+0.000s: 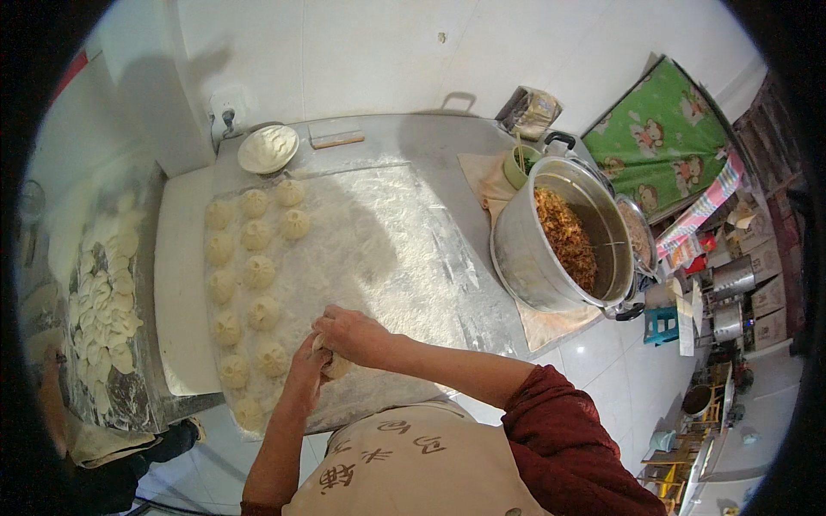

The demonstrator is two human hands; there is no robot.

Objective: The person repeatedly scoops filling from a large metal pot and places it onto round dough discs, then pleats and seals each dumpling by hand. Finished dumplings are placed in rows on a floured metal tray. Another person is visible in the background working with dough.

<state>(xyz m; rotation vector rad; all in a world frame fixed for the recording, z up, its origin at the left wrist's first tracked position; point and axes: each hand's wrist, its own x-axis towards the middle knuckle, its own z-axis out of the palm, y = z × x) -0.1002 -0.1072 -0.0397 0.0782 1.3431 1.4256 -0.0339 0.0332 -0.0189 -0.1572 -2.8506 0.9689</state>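
Note:
My left hand (308, 369) and my right hand (348, 332) meet over the near part of the floured board (413, 271). Between them they hold a partly wrapped bun (337, 366), its dark filling showing near my fingers. Most of its top is hidden by the fingers. To the left, pleated dough buns (260, 271) stand in rows on the board. A large metal pot (535, 258) tilts at the right, with reddish-brown shredded filling (560, 238) inside.
A bowl of flour (268, 149) and a dough scraper (337, 140) lie by the wall. Right of them are a green container (521, 169) and a cloth (555, 329). On another table at the left lie many dough wrappers (106, 309), with a co-worker's arm (51, 400) beside it.

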